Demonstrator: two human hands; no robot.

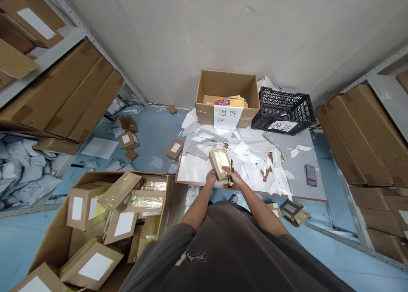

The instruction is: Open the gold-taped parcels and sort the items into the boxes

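Over the near edge of the table, a small cardboard box [217, 161] with a white label and shiny yellowish tape is tilted between my hands. My left hand [211, 177] grips its lower left corner. With my right hand [233, 176] I hold a yellow-and-black utility knife [230, 178], and the fingers also reach the box's right side. The knife points away from me; whether its blade is out is too small to tell. Torn white paper [251, 162] lies on the table around the box.
An open carton [204, 109] with colourful packs and a black plastic crate [283, 109] stand at the table's back. A large carton [170, 185] of taped parcels is at my left. Shelves with cartons [66, 92] flank both sides. Small boxes [174, 148] lie on the blue floor.
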